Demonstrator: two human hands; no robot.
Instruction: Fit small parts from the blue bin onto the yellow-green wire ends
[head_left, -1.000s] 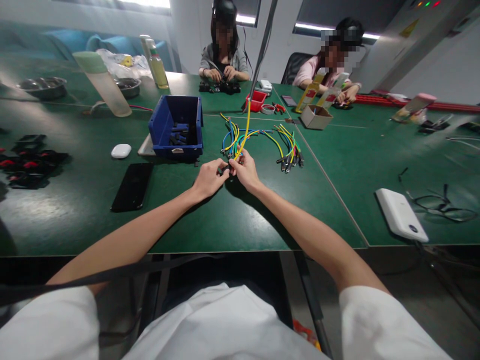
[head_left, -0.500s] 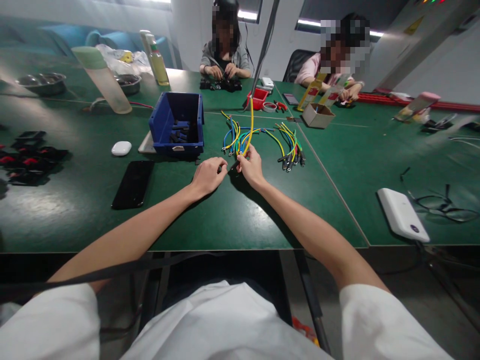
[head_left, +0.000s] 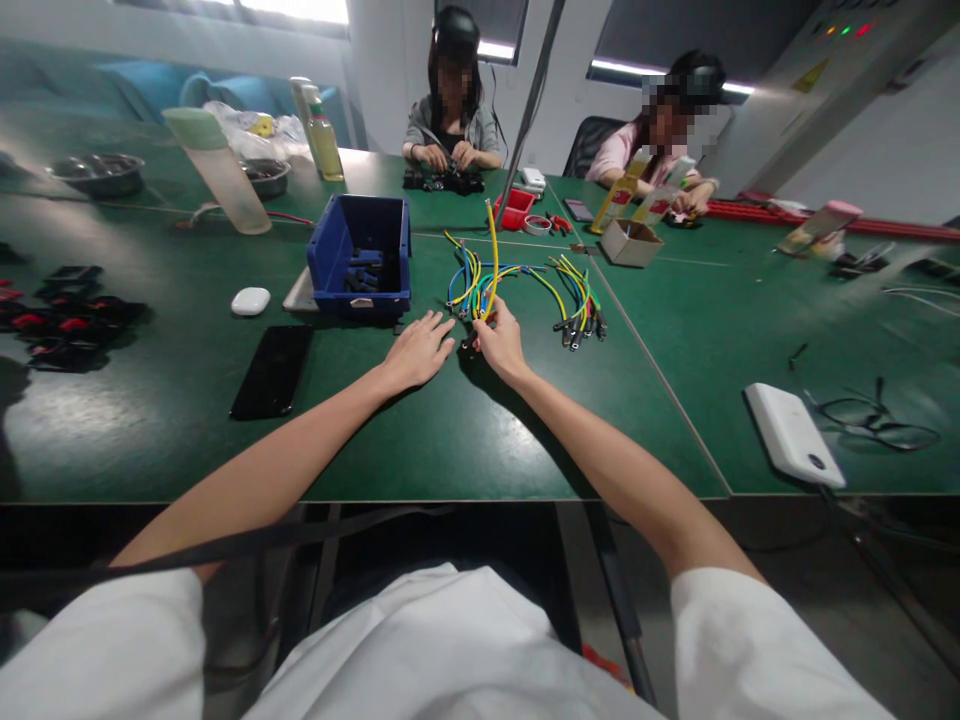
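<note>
Between the fingers of my right hand (head_left: 501,338) is a yellow cable (head_left: 493,245), its free end standing upright. A small black piece shows under those fingers, partly hidden. My left hand (head_left: 420,350) lies palm down on the green table with its fingers stretched out and nothing in them. Just beyond my right hand lies a loose pile of blue, yellow and green cables (head_left: 463,280). Right of it is a bundle of cables (head_left: 577,325) with black sleeves and ring terminals at their near ends. Behind my left hand stands a blue bin (head_left: 362,300) holding small black pieces.
A black phone (head_left: 271,372) and a white earbud case (head_left: 250,301) lie left. A white power bank (head_left: 795,435) and glasses (head_left: 885,425) lie right. A thin pole (head_left: 531,110) rises behind the cables, near a red tray (head_left: 516,210) and small carton (head_left: 631,243). Two people sit opposite.
My left hand has opened from curled to flat, and the black piece at its fingertips is no longer there. My right hand keeps hold of the yellow cable. The view has shifted slightly.
</note>
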